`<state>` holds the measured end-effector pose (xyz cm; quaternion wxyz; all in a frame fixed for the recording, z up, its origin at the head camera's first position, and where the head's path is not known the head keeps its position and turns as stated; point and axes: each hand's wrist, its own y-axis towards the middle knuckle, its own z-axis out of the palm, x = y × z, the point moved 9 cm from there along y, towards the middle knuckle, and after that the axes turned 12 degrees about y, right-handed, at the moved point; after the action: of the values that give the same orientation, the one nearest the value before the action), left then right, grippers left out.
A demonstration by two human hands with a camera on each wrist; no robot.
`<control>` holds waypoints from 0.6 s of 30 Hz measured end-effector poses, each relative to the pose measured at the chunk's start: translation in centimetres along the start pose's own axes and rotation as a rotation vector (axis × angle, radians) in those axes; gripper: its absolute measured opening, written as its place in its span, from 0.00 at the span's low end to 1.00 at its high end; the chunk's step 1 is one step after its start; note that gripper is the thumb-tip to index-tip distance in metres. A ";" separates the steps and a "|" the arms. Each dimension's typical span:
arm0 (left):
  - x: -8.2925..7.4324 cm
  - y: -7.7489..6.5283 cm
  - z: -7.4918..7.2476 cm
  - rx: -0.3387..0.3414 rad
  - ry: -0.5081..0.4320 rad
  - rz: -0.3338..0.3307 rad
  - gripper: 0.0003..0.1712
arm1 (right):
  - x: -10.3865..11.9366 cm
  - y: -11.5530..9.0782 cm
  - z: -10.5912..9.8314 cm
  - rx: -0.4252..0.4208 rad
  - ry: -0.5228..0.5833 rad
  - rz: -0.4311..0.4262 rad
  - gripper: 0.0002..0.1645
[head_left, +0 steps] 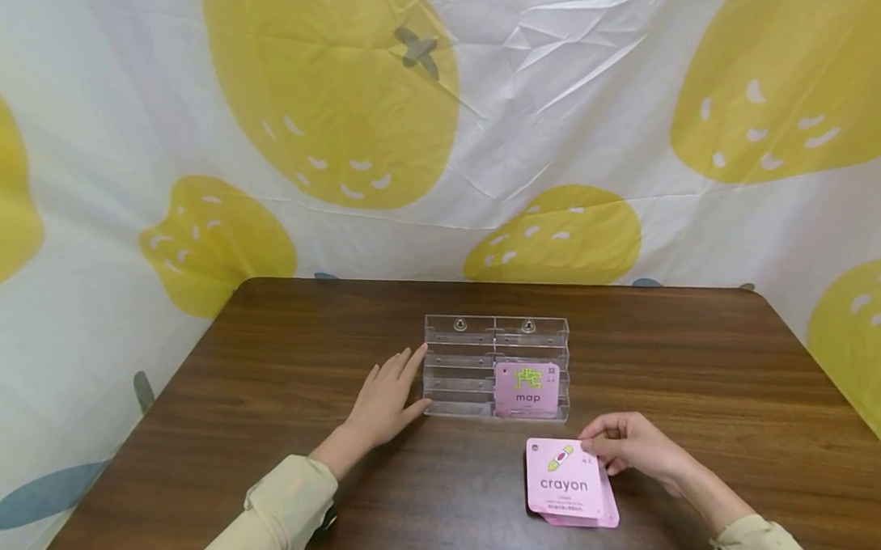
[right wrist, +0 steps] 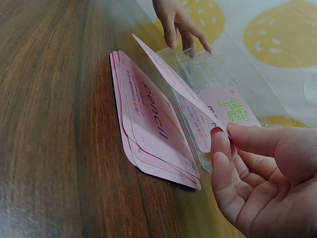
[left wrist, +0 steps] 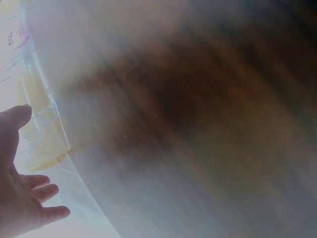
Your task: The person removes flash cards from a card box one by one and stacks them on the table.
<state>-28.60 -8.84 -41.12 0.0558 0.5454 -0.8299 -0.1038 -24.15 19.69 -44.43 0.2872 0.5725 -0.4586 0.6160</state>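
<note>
Between thumb and fingers, my right hand [head_left: 641,450] pinches a pink "crayon" flashcard [head_left: 564,499] by its upper right corner. The right wrist view shows this card tilted up, above a small pile of pink flashcards whose top one is the "pencil" card [right wrist: 148,106]. Straight fingers of my left hand [head_left: 381,401] touch the left side of a clear plastic card rack [head_left: 457,376]. A pink "map" flashcard [head_left: 527,398] stands in the rack's right column, at the lowest front slot.
The brown wooden table [head_left: 278,334] reaches back to a hanging white cloth [head_left: 383,245] with yellow fruit prints. The rack has two columns of stepped slots, facing me. The card pile lies in front of its right side.
</note>
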 end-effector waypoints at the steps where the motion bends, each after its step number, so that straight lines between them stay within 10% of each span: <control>1: 0.0 0.0 0.0 0.001 -0.003 0.001 0.45 | 0.0 0.0 0.0 0.001 -0.003 -0.001 0.17; 18: -0.1 0.0 -0.1 -0.001 0.003 0.003 0.46 | -0.4 -0.1 -0.4 -0.001 -0.027 -0.002 0.17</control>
<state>-28.59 -8.78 -41.05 0.0575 0.5442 -0.8306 -0.1031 -24.19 20.13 -44.75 0.2819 0.5810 -0.4620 0.6079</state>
